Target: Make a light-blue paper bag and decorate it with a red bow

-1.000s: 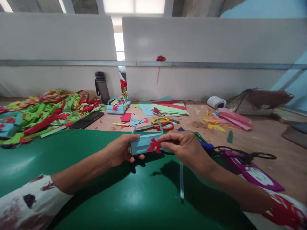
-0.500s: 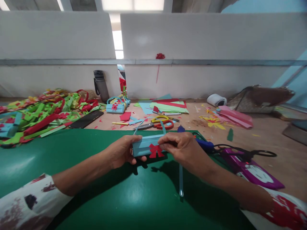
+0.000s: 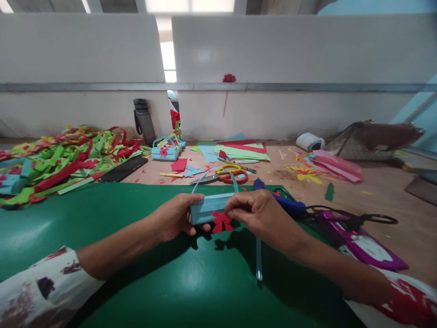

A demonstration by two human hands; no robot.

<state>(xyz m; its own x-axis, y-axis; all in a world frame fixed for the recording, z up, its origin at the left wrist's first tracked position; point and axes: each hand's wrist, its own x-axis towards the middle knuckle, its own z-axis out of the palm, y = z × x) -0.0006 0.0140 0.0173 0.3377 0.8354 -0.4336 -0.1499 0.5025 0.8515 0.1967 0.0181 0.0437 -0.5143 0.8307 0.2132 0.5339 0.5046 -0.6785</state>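
Note:
A small light-blue paper handbag with a thin looped handle is held above the green mat. My left hand is closed on its left end, thumb on the front and fingers beneath. A red paper bow lies against the lower right of the bag's front. My right hand pinches the bow's upper right edge between thumb and fingers. Whether the bow is stuck to the bag, I cannot tell. Under my right forearm lies a clear glue stick, reaching back towards the blue glue gun.
Scissors with yellow and red handles lie beyond the bag, before stacked coloured paper. Left are a paper-strip heap, a phone, a bottle and a finished blue paper bag. A purple power strip with cables sits right.
Both hands keep their grip on the bag and bow, which have barely shifted. The whole view has moved very slightly.

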